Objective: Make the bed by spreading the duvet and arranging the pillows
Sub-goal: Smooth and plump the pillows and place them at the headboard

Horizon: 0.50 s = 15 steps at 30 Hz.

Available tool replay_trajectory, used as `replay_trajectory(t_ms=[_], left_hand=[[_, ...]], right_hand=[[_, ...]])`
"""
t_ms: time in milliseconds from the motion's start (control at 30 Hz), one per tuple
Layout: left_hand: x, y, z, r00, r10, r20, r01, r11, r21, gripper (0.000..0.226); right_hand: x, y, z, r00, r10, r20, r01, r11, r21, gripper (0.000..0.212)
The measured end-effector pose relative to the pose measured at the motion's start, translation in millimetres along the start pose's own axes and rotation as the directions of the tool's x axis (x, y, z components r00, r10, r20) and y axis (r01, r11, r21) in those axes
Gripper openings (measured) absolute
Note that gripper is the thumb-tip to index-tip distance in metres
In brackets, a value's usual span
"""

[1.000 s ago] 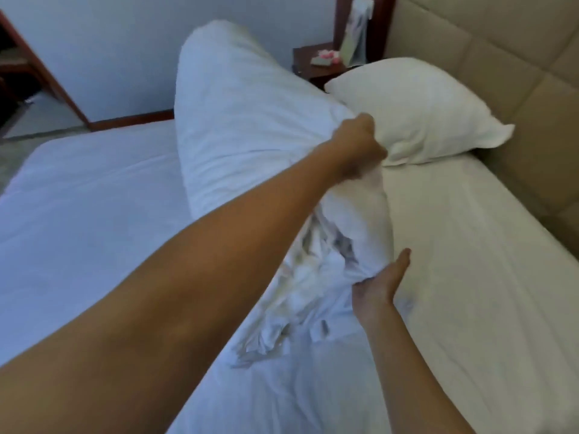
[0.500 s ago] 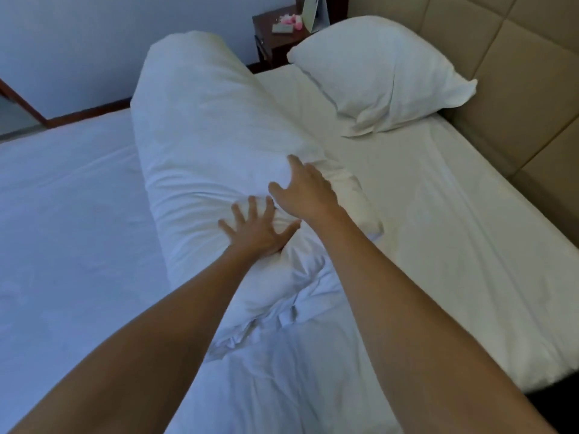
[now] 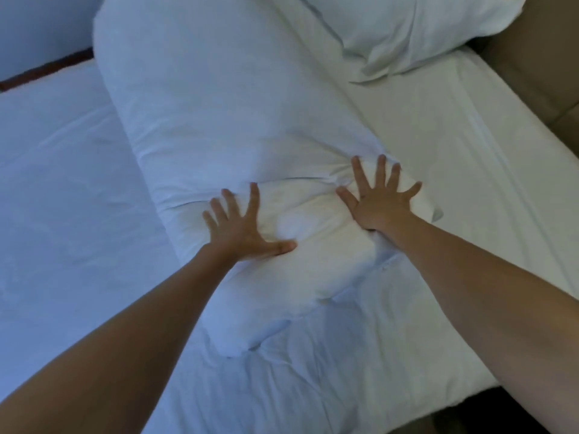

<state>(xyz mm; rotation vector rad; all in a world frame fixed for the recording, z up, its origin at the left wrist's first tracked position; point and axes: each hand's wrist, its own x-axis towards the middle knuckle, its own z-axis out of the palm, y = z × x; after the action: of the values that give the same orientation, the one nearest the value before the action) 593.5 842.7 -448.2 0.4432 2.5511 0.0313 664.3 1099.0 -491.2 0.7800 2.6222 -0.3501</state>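
A white duvet [image 3: 225, 98] lies folded back in a thick roll that runs across the bed from near me to the far side. My left hand [image 3: 242, 225] presses flat on the roll's near end, fingers spread wide. My right hand [image 3: 380, 198] presses flat on the same end, further right, fingers spread as well. The fabric dents under both palms. A white pillow [image 3: 404, 29] lies at the top right by the headboard, partly cut off by the frame.
The white sheet [image 3: 463, 158] covers the mattress to the right of the roll. The flat duvet part [image 3: 62, 189] spreads to the left. A tan padded headboard [image 3: 542, 70] stands at the right. A wall with a dark skirting [image 3: 47, 68] is beyond the bed.
Both hands let go of the roll's end and came down flat on it, then slid apart. The view moved closer and tilted down.
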Motion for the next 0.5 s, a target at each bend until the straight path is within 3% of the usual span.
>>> replay_trajectory(t_ms=[200, 367, 500], left_hand=[[61, 29, 30, 0.996, 0.084, 0.036, -0.086, 0.994, 0.071, 0.152], [97, 17, 59, 0.997, 0.075, -0.004, -0.074, 0.992, 0.099, 0.147], [123, 17, 65, 0.999, 0.051, 0.016, -0.052, 0.993, 0.101, 0.143]], right_hand=[[31, 33, 32, 0.989, 0.142, 0.043, -0.145, 0.986, 0.08, 0.085], [52, 17, 55, 0.99, 0.141, -0.02, -0.14, 0.989, 0.045, 0.083], [81, 15, 61, 0.991, 0.13, 0.037, -0.131, 0.991, 0.017, 0.084]])
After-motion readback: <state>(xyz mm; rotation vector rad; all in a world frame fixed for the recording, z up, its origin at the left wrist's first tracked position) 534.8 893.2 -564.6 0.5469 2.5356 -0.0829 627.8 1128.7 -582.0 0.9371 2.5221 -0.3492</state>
